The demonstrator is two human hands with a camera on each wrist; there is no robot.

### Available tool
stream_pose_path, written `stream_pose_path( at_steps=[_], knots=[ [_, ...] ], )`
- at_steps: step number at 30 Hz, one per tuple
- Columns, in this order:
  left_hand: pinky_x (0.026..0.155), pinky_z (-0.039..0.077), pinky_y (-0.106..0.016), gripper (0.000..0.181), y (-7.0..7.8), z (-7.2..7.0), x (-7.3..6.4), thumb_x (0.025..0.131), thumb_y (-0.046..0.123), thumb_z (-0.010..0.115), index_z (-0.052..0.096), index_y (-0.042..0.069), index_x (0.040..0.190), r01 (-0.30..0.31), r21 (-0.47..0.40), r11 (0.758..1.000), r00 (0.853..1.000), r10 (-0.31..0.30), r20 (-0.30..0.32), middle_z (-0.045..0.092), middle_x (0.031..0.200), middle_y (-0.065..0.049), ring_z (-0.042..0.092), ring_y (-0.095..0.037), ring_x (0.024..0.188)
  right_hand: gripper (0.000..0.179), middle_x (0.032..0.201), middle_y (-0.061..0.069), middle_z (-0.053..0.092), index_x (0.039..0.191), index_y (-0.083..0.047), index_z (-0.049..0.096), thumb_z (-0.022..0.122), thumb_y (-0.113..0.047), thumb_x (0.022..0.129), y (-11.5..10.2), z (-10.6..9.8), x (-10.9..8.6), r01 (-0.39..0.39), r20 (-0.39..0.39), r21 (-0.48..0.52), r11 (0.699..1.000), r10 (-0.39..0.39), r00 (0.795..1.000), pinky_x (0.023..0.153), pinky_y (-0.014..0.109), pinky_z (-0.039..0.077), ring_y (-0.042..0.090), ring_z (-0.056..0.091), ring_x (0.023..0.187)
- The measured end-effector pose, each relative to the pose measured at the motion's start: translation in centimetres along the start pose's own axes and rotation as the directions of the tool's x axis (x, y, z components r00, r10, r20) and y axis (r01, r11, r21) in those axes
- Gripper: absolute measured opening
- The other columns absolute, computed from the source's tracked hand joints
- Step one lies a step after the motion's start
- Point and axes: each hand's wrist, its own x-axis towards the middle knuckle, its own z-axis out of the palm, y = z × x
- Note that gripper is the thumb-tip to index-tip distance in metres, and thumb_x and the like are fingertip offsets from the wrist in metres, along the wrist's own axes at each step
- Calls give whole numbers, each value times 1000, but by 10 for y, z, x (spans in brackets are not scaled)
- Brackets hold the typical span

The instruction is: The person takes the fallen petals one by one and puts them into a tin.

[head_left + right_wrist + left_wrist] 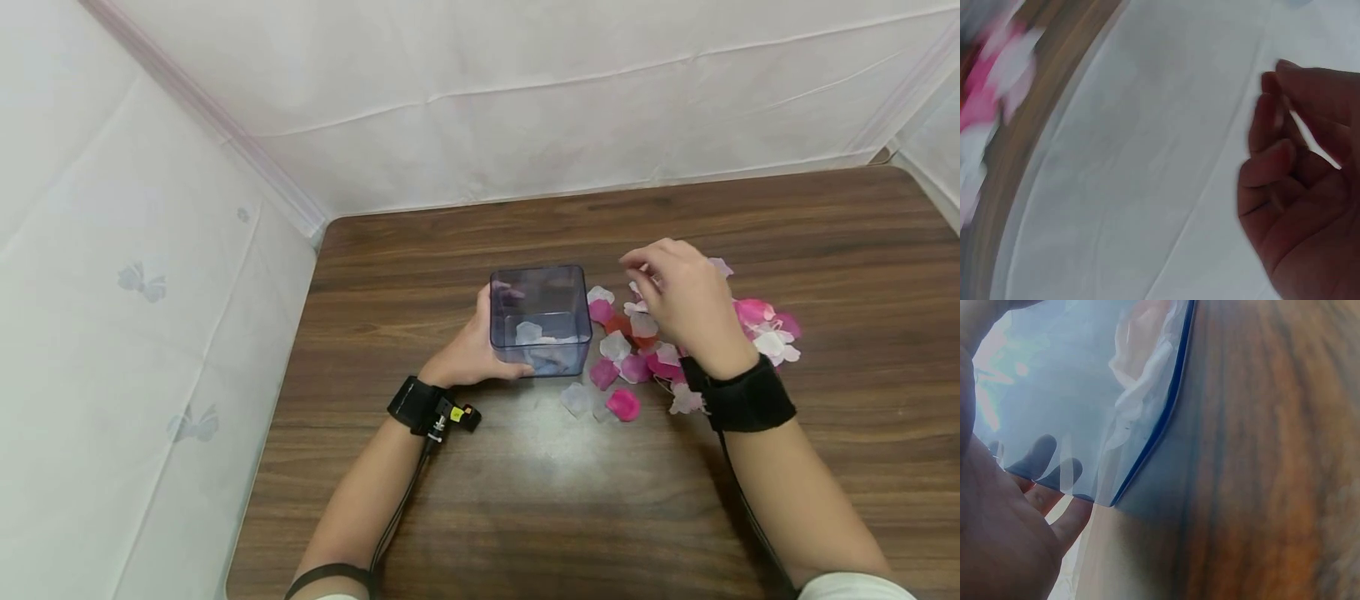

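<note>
A clear, bluish plastic box [540, 344], open at the top, stands on the table at the centre of the head view. My left hand [472, 346] grips its left side, thumb along the near wall and fingers behind. Pale petals [528, 332] lie inside the box, and in the left wrist view whitish petals [1138, 387] show through its wall. Over the scattered artificial petals [615, 346] right of the box hovers my right hand [693, 300]. Its fingers [1266, 125] are loosely bent, and nothing shows between them in the right wrist view.
Pink, white, purple and red petals spread over the brown wooden table [555, 500], with a thicker cluster [768, 329] right of the right hand. A white sheet [525, 133] hangs behind the table, another [150, 350] at its left.
</note>
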Motion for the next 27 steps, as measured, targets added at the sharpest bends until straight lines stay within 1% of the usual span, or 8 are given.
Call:
stream_pose_path(
  at_steps=[2,6,10,14,16,19,23,27],
  knots=[
    [109,40,-41,117,-1,0,-1,67,18,95,12,13,149,7,-9,1000,1000,-7,1,35,149,-4,47,-25,128,15,102,18,69,107,-1,73,71,-7,93,13,-5,0,-93,56,-43,995,96,994,68,51,53,34,62,85],
    [110,38,-45,119,-2,0,-1,66,16,95,11,14,150,17,-44,999,1000,-17,5,34,150,-6,46,-27,130,16,106,23,68,107,0,73,69,-8,94,36,-10,-1,-220,139,-98,971,232,963,68,56,50,39,62,85],
    [111,38,-45,120,-2,0,-1,66,14,95,10,14,151,19,-48,999,1000,-18,6,33,151,-7,45,-28,130,19,106,27,67,108,2,71,69,-9,92,53,-6,-1,-290,207,-157,944,319,925,72,62,50,45,62,91],
    [110,38,-42,117,-2,0,-1,67,17,95,11,13,150,13,-34,999,1000,-13,3,34,149,-6,45,-25,129,23,107,29,67,110,5,69,68,-10,93,66,1,-2,-334,281,-195,922,379,882,75,66,49,51,60,97],
    [110,39,-42,116,-2,0,-1,68,19,94,12,13,149,7,-32,999,1000,-7,3,35,148,-6,45,-25,129,24,108,30,67,111,5,68,66,-11,94,72,3,-4,-354,300,-206,912,403,865,76,66,48,53,59,98],
    [110,38,-41,115,-2,1,0,69,19,94,11,14,149,5,-27,1000,1000,-5,5,34,148,-5,45,-24,129,24,108,31,66,111,6,68,66,-11,94,77,4,-5,-384,290,-212,898,433,853,76,65,48,54,58,99],
    [111,37,-40,116,-1,1,1,68,16,94,11,15,149,23,-9,1000,1000,-23,6,34,149,-4,44,-22,130,26,111,32,64,112,5,68,67,-11,93,83,7,-6,-414,268,-212,885,460,846,76,66,47,55,57,100],
    [112,35,-45,117,-1,1,1,67,9,93,10,10,149,43,-25,999,999,-42,9,33,150,-10,43,-30,132,25,112,34,63,111,3,69,67,-13,93,88,11,-8,-424,280,-214,880,471,836,75,66,47,56,58,98]
  ],
)
